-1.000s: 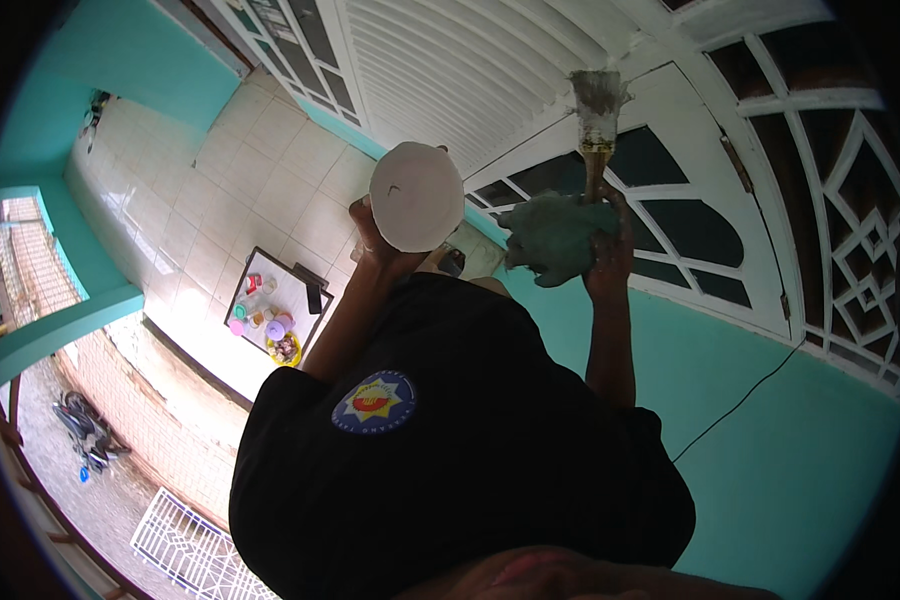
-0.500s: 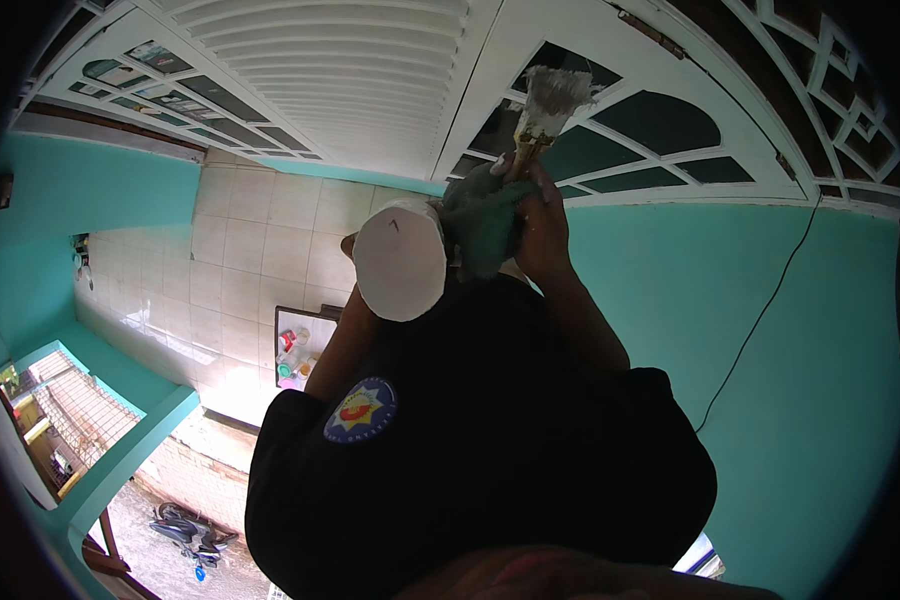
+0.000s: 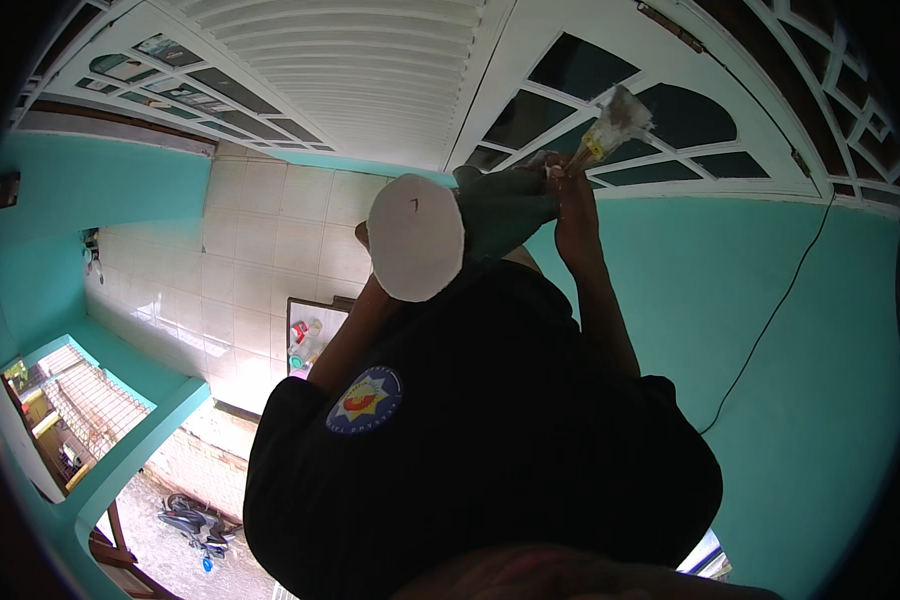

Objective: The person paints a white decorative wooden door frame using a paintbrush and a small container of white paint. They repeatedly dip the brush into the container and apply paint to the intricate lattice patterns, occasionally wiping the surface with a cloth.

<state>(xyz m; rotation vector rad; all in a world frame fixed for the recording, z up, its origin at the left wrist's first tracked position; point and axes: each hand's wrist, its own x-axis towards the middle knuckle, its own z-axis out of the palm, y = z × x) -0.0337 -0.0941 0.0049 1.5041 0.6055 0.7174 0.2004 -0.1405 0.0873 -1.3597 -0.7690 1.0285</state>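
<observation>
My left forearm runs up behind a white round tub (image 3: 416, 238), pale and flat-faced with a small dark mark. Only a sliver of my left hand (image 3: 361, 235) shows at the tub's left edge, apparently closed on it; most of its fingers are hidden. A dark green cloth (image 3: 505, 210) hangs between the tub and my right hand (image 3: 572, 195). My right fingers are closed round the handle of a paintbrush (image 3: 605, 135). Its wide, white-smeared bristles point up and to the right, before the glass panes of a white door (image 3: 660, 150).
White louvred panels (image 3: 355, 70) stand ahead. Turquoise wall (image 3: 700, 290) fills the right side, with a black cable (image 3: 770, 335) hanging on it. On the left, a small table (image 3: 332, 322) bears several containers on the tiled floor (image 3: 260, 225). A motorcycle (image 3: 198, 525) stands outside.
My right hand and the paintbrush have moved right and slightly lower, the bristles tilting further right. The cloth is stretched out more to the right. The white tub has shifted a little up and right.
</observation>
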